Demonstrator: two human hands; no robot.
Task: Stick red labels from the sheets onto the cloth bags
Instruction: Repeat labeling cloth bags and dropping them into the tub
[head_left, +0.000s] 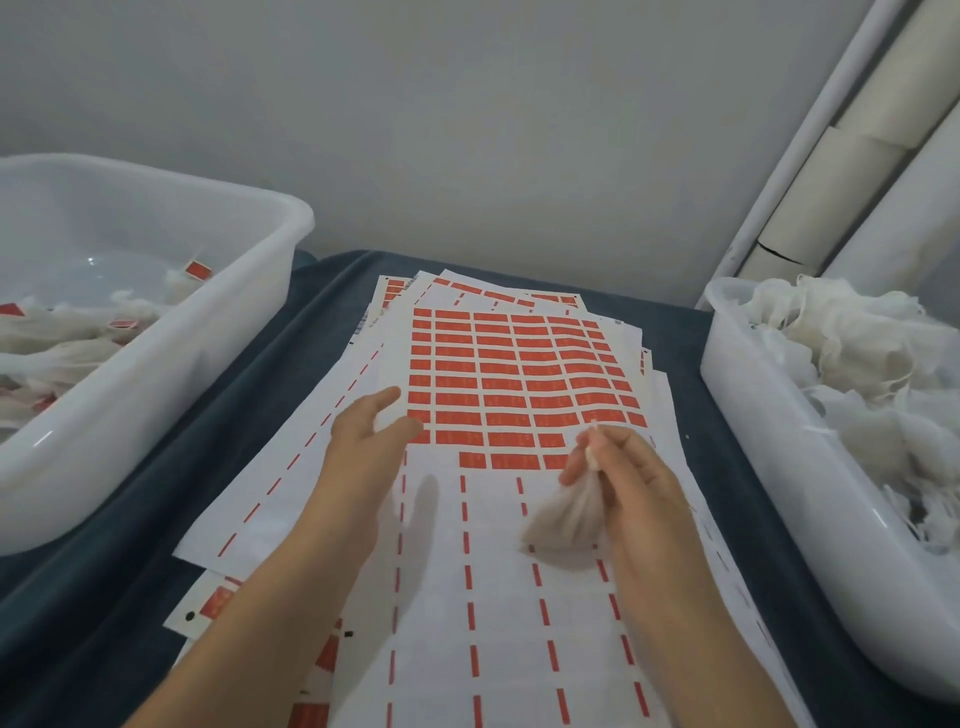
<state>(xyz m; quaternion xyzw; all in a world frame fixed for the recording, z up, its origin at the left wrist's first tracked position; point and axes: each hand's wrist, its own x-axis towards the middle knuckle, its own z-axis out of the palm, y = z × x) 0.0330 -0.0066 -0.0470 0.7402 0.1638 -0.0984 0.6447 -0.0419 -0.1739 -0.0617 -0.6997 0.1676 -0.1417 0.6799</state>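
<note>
A stack of white label sheets (519, 597) lies on the dark cloth-covered table. The top sheet's far half carries rows of red labels (519, 374); its near half is peeled bare, with only red dashes left. My right hand (631, 478) pinches the gathered neck of a small off-white cloth bag (566, 525), which hangs over the bare part of the sheet just below the lowest row of labels. My left hand (371, 436) hovers over the sheet's left edge with fingers straight and relaxed, holding nothing.
A white plastic tub (244, 291) at the left holds cloth bags with red labels on them. A second white tub (769, 467) at the right is piled with unlabelled cloth bags (852, 358). A grey wall and cardboard tubes (852, 156) stand behind.
</note>
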